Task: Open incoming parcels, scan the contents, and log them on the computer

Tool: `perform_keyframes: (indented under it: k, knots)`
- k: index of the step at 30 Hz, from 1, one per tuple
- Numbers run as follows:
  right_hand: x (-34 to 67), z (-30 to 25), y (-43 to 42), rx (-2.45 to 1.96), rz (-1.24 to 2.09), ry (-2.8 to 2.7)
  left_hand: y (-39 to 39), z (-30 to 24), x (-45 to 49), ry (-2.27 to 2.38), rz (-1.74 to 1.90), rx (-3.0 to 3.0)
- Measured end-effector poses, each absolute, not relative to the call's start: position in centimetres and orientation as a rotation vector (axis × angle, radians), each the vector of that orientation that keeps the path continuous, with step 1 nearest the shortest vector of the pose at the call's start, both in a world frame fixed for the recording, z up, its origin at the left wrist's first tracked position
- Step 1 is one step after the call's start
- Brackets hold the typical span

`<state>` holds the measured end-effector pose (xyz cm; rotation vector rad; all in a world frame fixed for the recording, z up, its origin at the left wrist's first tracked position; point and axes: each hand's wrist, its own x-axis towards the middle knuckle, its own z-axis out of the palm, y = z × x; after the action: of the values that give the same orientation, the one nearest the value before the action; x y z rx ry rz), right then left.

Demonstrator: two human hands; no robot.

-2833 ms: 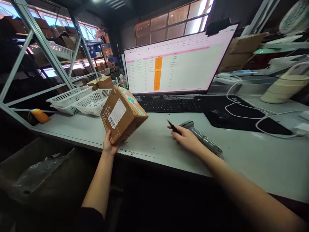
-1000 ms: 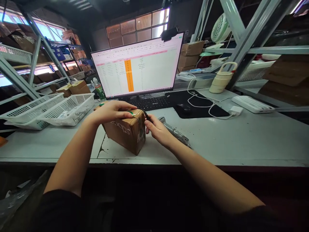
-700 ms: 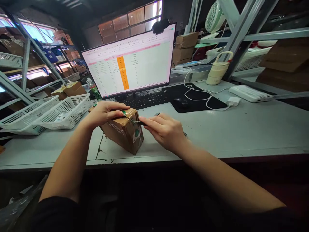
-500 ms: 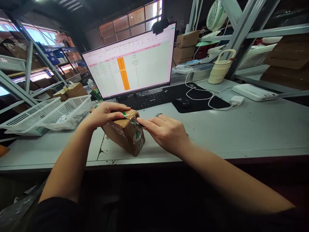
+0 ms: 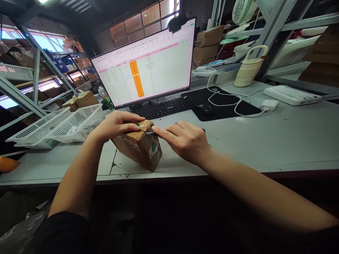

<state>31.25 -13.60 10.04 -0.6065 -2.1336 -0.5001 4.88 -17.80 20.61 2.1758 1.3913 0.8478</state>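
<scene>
A taped cardboard box [image 5: 135, 150] stands on the desk near its front edge, with clear tape and green marks on its top and right end. Across the top lies my left hand [image 5: 119, 124], gripping the box with its thumb near the right top edge. My right hand [image 5: 185, 139] is closed around a slim box cutter [image 5: 151, 133], most of it hidden in the fist. The cutter's tip is at the tape on the upper edge of the box's right end.
Behind the box are a keyboard [image 5: 164, 108] and a monitor [image 5: 148, 67]. White perforated baskets [image 5: 76, 123] stand at the left. On the right are a mouse [image 5: 203, 108] on a black mat, a cream tumbler [image 5: 249, 68], a white cable and a white power bank [image 5: 291, 95].
The view has shifted slightly. My right hand stays at the box's right end with the cutter, its wrist a little turned. My left hand keeps its place on the box.
</scene>
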Motion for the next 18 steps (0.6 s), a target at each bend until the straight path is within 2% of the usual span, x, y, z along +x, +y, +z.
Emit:
perform_keyframes:
  k: [5,14,16,18]
  knots:
    - [33.5,11.5,-12.1,-0.816,-0.390,-2.007,-17.8,20.8,5.7,1.409,0.712,2.345]
    - [32.5,9.4,-15.3,-0.483,-0.193,-2.096,-18.4,21.7,6.5,1.489,0.627,2.478]
    - [32.3,9.3,-15.5,-0.478,-0.048,-2.079,-18.2,21.8,6.8,1.564,0.614,2.468]
    - [32.1,9.4,-16.1,-0.520,0.236,-2.046,-17.6,22.0,7.3,1.726,0.554,2.464]
